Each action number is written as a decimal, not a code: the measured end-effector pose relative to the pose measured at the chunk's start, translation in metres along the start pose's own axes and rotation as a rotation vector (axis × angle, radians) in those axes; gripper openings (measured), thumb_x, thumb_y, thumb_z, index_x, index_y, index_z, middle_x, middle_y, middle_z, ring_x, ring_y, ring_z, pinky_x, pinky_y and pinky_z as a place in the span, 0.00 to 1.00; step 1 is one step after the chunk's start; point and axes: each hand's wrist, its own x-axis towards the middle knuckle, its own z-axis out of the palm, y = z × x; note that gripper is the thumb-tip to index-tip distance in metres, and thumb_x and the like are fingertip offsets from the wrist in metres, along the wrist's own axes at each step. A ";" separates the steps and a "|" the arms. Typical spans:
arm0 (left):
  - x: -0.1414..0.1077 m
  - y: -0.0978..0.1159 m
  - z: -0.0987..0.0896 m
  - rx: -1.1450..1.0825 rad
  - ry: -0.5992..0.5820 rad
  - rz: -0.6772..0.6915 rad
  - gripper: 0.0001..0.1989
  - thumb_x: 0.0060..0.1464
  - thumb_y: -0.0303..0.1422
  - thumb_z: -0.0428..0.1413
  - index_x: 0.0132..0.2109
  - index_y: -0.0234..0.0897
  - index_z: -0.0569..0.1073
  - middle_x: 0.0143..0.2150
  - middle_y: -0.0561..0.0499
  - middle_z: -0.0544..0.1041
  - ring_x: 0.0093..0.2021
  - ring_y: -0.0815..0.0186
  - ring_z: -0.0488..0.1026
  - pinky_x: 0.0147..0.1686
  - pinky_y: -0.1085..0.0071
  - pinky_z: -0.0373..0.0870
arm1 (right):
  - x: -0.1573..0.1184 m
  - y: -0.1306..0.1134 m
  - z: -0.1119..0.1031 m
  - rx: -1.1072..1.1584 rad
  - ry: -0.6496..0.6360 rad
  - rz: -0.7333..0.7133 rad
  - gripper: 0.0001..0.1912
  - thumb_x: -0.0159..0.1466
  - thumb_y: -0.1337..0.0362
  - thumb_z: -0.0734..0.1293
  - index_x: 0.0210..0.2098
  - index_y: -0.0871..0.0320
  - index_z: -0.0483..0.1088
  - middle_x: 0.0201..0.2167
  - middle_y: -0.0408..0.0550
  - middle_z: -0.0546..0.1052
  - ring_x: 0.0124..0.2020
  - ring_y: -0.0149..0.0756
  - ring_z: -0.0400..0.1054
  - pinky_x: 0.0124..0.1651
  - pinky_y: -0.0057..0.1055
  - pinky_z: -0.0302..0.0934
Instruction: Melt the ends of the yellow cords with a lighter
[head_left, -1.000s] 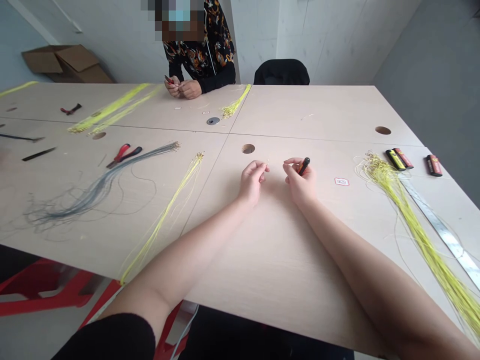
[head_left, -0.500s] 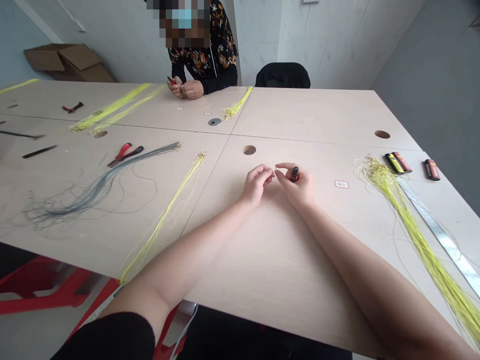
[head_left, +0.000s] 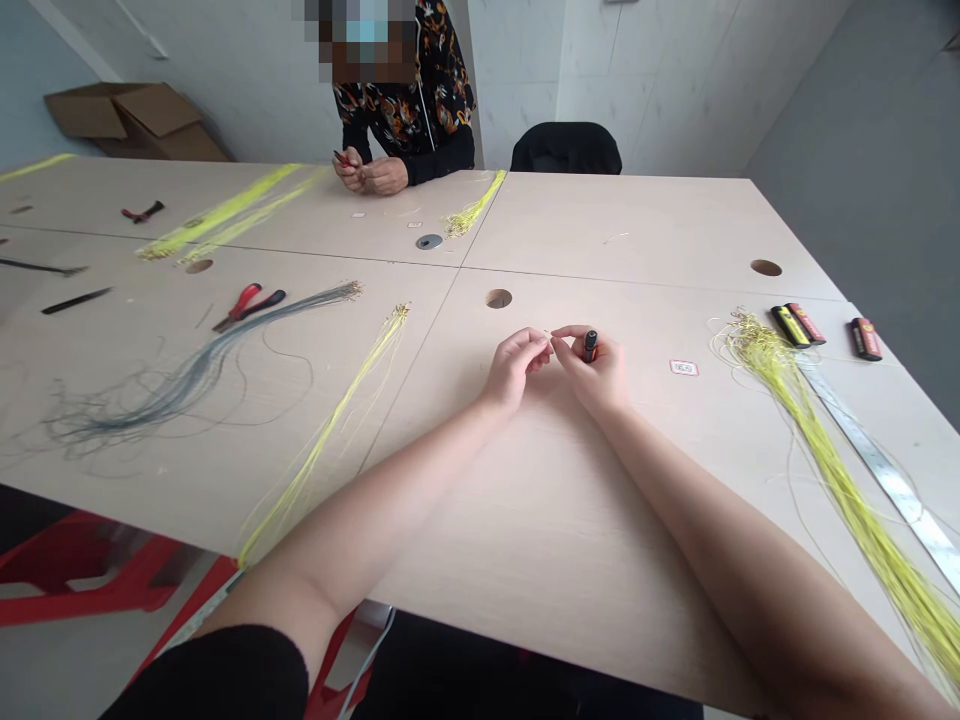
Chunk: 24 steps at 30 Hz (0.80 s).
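Note:
My left hand (head_left: 514, 370) is closed above the table, with thumb and forefinger pinched together. A tiny, thin piece seems to be at its fingertips, too small to name. My right hand (head_left: 598, 370) meets it, thumb and forefinger tips nearly touching the left fingertips. A black-ended tool (head_left: 590, 345) with a little red on it pokes up from my curled right fingers; most of it is hidden. To the left of my hands lies a bundle of yellow threads (head_left: 346, 405) with gold-coloured ends. Right of them is a small red-bordered label (head_left: 683, 368).
Red-and-black pliers (head_left: 250, 304) lie by a grey thread bundle (head_left: 217, 350). At right are another yellow bundle (head_left: 832, 465), a metal ruler (head_left: 877, 465) and battery-like packs (head_left: 796, 326). A round hole (head_left: 498, 299) opens beyond my hands. Across the table, a person's hands (head_left: 375, 176) hold a red-handled tool.
Both hands stay together in nearly the same place, with only slight finger movement at the tips. The person opposite has shifted very slightly.

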 end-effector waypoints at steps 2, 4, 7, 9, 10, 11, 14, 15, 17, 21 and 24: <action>0.000 0.000 0.000 0.006 -0.005 0.004 0.09 0.49 0.36 0.55 0.26 0.35 0.69 0.24 0.54 0.66 0.25 0.73 0.60 0.27 0.74 0.56 | 0.000 -0.002 0.000 0.002 -0.001 0.008 0.07 0.55 0.60 0.68 0.29 0.57 0.74 0.15 0.35 0.52 0.19 0.24 0.45 0.24 0.27 0.45; -0.001 0.000 0.001 0.029 -0.002 0.015 0.08 0.49 0.34 0.55 0.26 0.35 0.68 0.24 0.55 0.66 0.25 0.74 0.60 0.28 0.74 0.57 | 0.000 -0.003 0.000 0.010 0.001 0.017 0.07 0.56 0.60 0.68 0.29 0.57 0.73 0.15 0.35 0.52 0.19 0.24 0.45 0.24 0.27 0.45; -0.004 0.001 0.003 0.123 0.029 0.040 0.07 0.48 0.32 0.56 0.26 0.35 0.67 0.24 0.56 0.66 0.26 0.74 0.60 0.29 0.74 0.58 | 0.002 -0.001 -0.001 0.068 0.027 0.073 0.08 0.55 0.58 0.68 0.29 0.58 0.72 0.15 0.35 0.52 0.19 0.24 0.47 0.24 0.27 0.46; -0.006 0.001 0.005 0.188 0.060 0.032 0.07 0.47 0.30 0.58 0.28 0.35 0.66 0.27 0.55 0.69 0.26 0.75 0.61 0.30 0.75 0.59 | 0.005 0.002 -0.002 0.173 0.050 0.152 0.10 0.54 0.57 0.69 0.28 0.58 0.70 0.16 0.35 0.55 0.19 0.24 0.49 0.24 0.27 0.48; -0.006 0.002 0.006 0.215 0.077 0.022 0.07 0.46 0.30 0.59 0.30 0.36 0.67 0.30 0.55 0.71 0.26 0.75 0.61 0.30 0.75 0.60 | 0.007 0.004 -0.003 0.236 0.051 0.194 0.11 0.53 0.56 0.70 0.28 0.58 0.69 0.16 0.35 0.56 0.19 0.24 0.49 0.23 0.26 0.48; -0.007 0.001 0.007 0.237 0.093 0.012 0.08 0.46 0.30 0.60 0.32 0.36 0.68 0.34 0.54 0.73 0.26 0.76 0.62 0.31 0.75 0.61 | 0.009 0.005 -0.003 0.297 0.043 0.231 0.12 0.52 0.56 0.70 0.27 0.58 0.68 0.16 0.35 0.57 0.18 0.24 0.49 0.23 0.26 0.48; -0.006 0.000 0.007 0.285 0.116 0.009 0.10 0.48 0.33 0.62 0.37 0.37 0.71 0.38 0.52 0.75 0.27 0.75 0.64 0.32 0.74 0.62 | 0.012 0.007 -0.005 0.418 -0.020 0.282 0.12 0.49 0.57 0.72 0.25 0.57 0.67 0.14 0.34 0.56 0.16 0.22 0.47 0.21 0.26 0.46; -0.005 -0.001 0.006 0.291 0.105 0.015 0.10 0.49 0.35 0.61 0.37 0.37 0.72 0.37 0.52 0.75 0.28 0.74 0.65 0.32 0.74 0.63 | 0.012 0.006 -0.006 0.438 -0.039 0.277 0.12 0.49 0.57 0.72 0.25 0.57 0.68 0.14 0.34 0.55 0.16 0.22 0.47 0.21 0.26 0.45; -0.003 -0.003 0.005 0.271 0.066 0.027 0.11 0.51 0.39 0.60 0.38 0.36 0.75 0.35 0.51 0.76 0.30 0.72 0.68 0.33 0.73 0.64 | 0.012 0.005 -0.006 0.451 -0.076 0.258 0.12 0.48 0.57 0.72 0.25 0.57 0.69 0.13 0.34 0.55 0.16 0.22 0.47 0.21 0.27 0.45; -0.002 -0.004 0.005 0.169 0.037 0.057 0.15 0.48 0.43 0.62 0.38 0.37 0.78 0.33 0.50 0.78 0.35 0.68 0.71 0.35 0.72 0.65 | 0.012 0.004 -0.007 0.436 -0.127 0.247 0.10 0.47 0.58 0.72 0.24 0.57 0.71 0.13 0.34 0.57 0.15 0.23 0.47 0.21 0.27 0.45; -0.002 -0.003 0.006 0.115 0.029 0.070 0.15 0.47 0.43 0.63 0.37 0.37 0.79 0.33 0.50 0.79 0.35 0.68 0.72 0.37 0.71 0.66 | 0.013 0.004 -0.008 0.450 -0.135 0.247 0.10 0.46 0.59 0.72 0.24 0.57 0.71 0.12 0.34 0.57 0.15 0.23 0.47 0.21 0.27 0.45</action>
